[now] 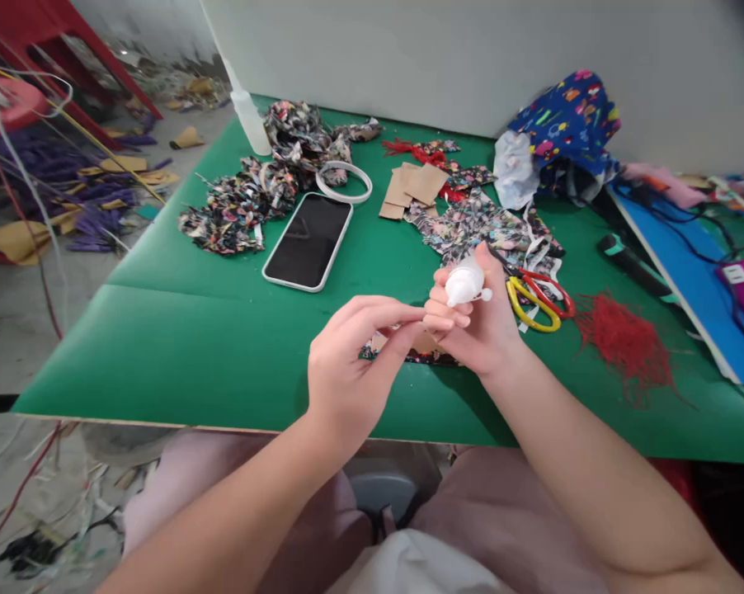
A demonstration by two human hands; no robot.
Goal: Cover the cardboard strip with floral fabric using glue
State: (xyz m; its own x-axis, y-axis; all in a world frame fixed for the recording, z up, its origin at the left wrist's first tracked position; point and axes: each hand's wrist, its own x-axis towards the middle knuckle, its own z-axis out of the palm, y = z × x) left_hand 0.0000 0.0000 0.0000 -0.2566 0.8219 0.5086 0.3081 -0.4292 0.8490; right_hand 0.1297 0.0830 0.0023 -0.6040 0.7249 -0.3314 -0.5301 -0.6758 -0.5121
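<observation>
My right hand [474,313] is wrapped round a small white squeeze bottle [464,280], its tapered nozzle tilted down towards me and a little round cap hanging at its side. My left hand [360,355] pinches thumb and forefinger together, the tips meeting my right fingers; whatever lies in that pinch is hidden. Under both hands a dark floral fabric piece [434,358] with brown card [425,342] on it shows in part. Just beyond my right wrist lie scissors [542,305] with one yellow and one red handle, beside floral fabric [471,223] with white strips.
On the green table [192,346] lie a phone [310,241], a white ring [369,186], brown card pieces [409,190], gathered floral fabric [242,206] and red threads [625,342]. A clear nozzle bottle [251,124] stands at back left. A blue board [675,264] is at right.
</observation>
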